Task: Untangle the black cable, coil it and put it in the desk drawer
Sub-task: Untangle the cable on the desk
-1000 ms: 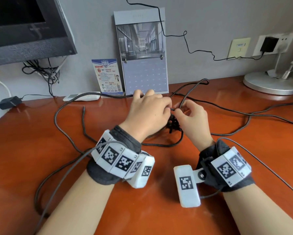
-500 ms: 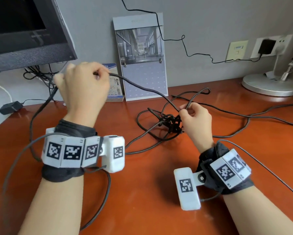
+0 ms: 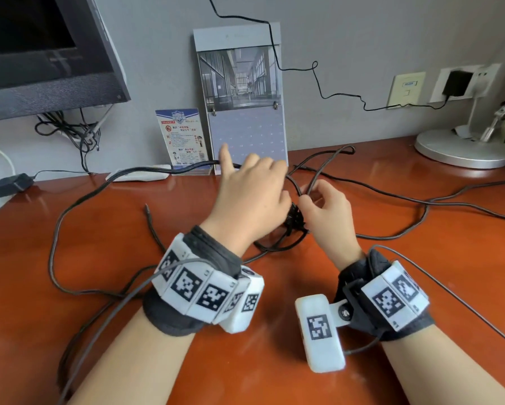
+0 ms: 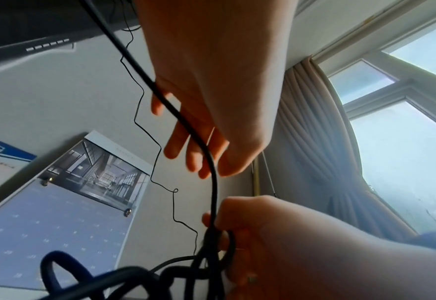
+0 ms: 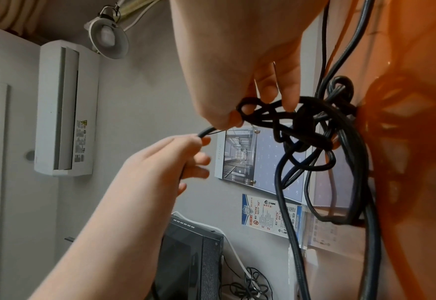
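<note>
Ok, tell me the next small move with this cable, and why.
Probably draw the strand in the left hand out leftward again. The right hand pinches the knot of the black cable, whose loops look slack but unresolved, so feeding the strand through should loosen it.

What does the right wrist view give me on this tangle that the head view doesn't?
Right wrist only: the knot in full, several loops wound together, the right hand's fingertips pinching one loop.
Head only: the cable's loose runs across the desk and its free end; the knot is mostly hidden between the hands.
Both: left hand holding a strand beside the right hand.
</note>
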The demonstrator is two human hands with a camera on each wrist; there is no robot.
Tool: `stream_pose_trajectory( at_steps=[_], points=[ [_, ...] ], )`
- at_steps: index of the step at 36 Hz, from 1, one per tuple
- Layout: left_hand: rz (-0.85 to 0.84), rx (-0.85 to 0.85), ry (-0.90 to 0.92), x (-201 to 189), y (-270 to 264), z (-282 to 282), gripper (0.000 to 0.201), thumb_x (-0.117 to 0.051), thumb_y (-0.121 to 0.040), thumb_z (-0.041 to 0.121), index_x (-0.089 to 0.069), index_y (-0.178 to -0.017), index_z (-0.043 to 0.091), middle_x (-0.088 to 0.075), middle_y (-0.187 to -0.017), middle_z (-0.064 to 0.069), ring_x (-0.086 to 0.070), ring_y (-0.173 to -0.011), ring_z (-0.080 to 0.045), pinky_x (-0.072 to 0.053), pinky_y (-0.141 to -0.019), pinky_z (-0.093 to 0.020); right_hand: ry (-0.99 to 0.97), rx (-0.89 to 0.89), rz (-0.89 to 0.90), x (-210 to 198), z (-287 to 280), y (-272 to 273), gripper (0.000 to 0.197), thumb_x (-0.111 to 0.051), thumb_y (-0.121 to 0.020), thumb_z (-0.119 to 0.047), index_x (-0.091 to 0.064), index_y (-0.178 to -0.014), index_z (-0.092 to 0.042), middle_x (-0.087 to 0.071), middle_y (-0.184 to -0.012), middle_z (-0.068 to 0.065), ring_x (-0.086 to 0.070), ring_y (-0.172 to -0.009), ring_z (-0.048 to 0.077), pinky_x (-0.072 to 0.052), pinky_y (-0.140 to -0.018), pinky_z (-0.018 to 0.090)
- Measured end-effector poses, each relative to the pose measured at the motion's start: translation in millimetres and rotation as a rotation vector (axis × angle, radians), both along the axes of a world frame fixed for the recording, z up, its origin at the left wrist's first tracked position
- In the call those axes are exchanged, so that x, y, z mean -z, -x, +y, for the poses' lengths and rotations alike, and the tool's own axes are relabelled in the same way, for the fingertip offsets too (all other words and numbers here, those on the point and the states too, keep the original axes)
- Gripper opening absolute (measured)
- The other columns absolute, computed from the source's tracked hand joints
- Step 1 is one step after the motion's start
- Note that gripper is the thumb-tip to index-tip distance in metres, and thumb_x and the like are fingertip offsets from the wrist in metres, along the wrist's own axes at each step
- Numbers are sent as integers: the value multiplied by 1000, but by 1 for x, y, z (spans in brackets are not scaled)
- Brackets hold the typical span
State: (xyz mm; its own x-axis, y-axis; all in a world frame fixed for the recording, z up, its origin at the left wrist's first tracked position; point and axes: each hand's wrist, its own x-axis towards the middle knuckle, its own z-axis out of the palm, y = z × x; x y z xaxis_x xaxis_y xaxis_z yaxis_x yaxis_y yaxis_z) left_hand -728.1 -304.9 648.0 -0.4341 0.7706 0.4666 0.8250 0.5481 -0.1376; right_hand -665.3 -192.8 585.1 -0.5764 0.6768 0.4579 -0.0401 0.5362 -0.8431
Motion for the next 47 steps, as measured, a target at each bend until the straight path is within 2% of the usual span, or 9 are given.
stream_pose_trajectory(
  at_steps=[4, 8, 18, 24, 28, 32, 36, 40, 47],
  points=[
    [126, 128, -175, 4, 4, 3, 26, -42, -82, 27, -65, -78, 16, -67, -71, 2, -64, -71, -24, -42, -81, -38, -15, -7, 0, 1, 1, 1, 8, -54, -82, -7, -54, -74, -6, -55, -63, 5, -48, -58, 22, -42, -57, 33],
    [133, 137, -309, -2, 8, -3, 25, -43, -82, 25, -62, -66, 18, -62, -55, 4, -59, -50, -21, -39, -63, -29, -39, -28, -3, 1, -1, 1, 12, -54, -81, -7, -50, -75, 2, -53, -66, 18, -41, -58, 19, -37, -56, 32],
    [170, 88, -703, -30, 14, -23, 20, -51, -79, 17, -66, -66, 16, -33, -54, 12, -30, -49, -15, -31, -62, -26, -52, -19, 2, 0, 0, 0, 23, -55, -80, -15, -46, -73, 4, -45, -62, 6, -34, -59, 14, -31, -55, 30],
    [107, -16, -790, -38, 25, -36, 20, -51, -79, 18, -70, -72, 17, -38, -54, 9, -51, -51, -30, -37, -62, -29, -125, 15, -24, -2, -3, 1, 25, -56, -79, -18, -39, -63, -10, -40, -54, -3, -34, -57, 18, -32, -55, 33],
    [84, -91, -891, -48, 37, -53, 30, -44, -82, 27, -72, -81, 17, -59, -61, -4, -59, -65, -35, -46, -68, -35, -99, 59, -49, -2, 2, 1, 33, -48, -72, -34, -55, -74, -2, -58, -65, 10, -51, -68, 30, -44, -62, 39],
    [40, -215, -1031, -59, 66, -80, 37, -40, -80, 32, -72, -92, 18, -66, -77, -5, -61, -78, -24, -43, -68, -29, -93, 69, -24, -2, 8, -1, 33, -50, -75, -31, -60, -80, 1, -62, -70, 13, -55, -71, 32, -47, -65, 41],
    [-1, -350, -884, -57, 77, -94, 36, -39, -80, 31, -70, -92, 15, -69, -85, -13, -61, -88, -35, -49, -81, -42, -93, 48, -20, -3, 5, -1, 24, -55, -82, -19, -59, -81, 4, -61, -72, 17, -51, -68, 32, -45, -63, 40],
    [-76, -500, -535, -47, 70, -89, 27, -47, -90, 21, -68, -106, 18, -61, -113, -18, -46, -112, -38, -32, -94, -46, -42, 25, 7, -3, 3, 0, 36, -48, -73, -29, -57, -82, 6, -59, -72, 22, -52, -66, 37, -46, -61, 42],
    [-134, -221, -219, -27, 44, -44, 36, -52, -88, 20, -58, -122, 28, -50, -132, 3, -32, -130, -18, -8, -112, -56, -14, -96, -4, -3, -3, -2, 18, -55, -81, -11, -46, -69, 0, -45, -57, 6, -35, -54, 13, -34, -52, 28]
  ],
)
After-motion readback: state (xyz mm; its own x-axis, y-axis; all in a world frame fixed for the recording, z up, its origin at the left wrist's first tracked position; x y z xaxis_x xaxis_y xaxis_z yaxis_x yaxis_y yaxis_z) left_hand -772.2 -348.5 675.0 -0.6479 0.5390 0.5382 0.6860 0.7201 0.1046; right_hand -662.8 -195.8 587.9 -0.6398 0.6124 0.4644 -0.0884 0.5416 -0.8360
